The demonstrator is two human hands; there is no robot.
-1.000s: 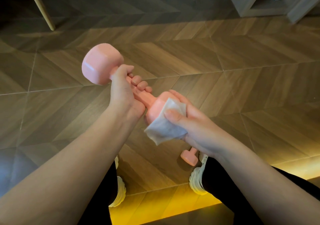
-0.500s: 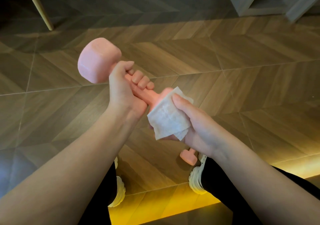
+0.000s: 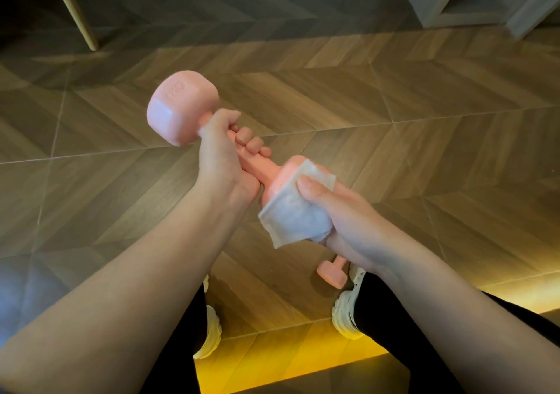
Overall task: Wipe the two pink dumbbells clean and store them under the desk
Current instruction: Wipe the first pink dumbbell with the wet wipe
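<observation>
Above the floor, left hand gripping dumbbell by its handle, right hand apparently clasping wipe round near head

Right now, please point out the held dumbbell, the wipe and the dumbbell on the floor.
Held dumbbell (image 3: 181, 110): head view, far weight.
Wipe (image 3: 291, 218): head view, its middle.
Floor dumbbell (image 3: 331, 274): head view, visible weight.

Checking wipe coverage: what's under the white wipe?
The near head of the held pink dumbbell, its pink rim showing above the wipe. The right hand grips the wipe around it. The head's end face and the fingers beneath are covered.
</observation>
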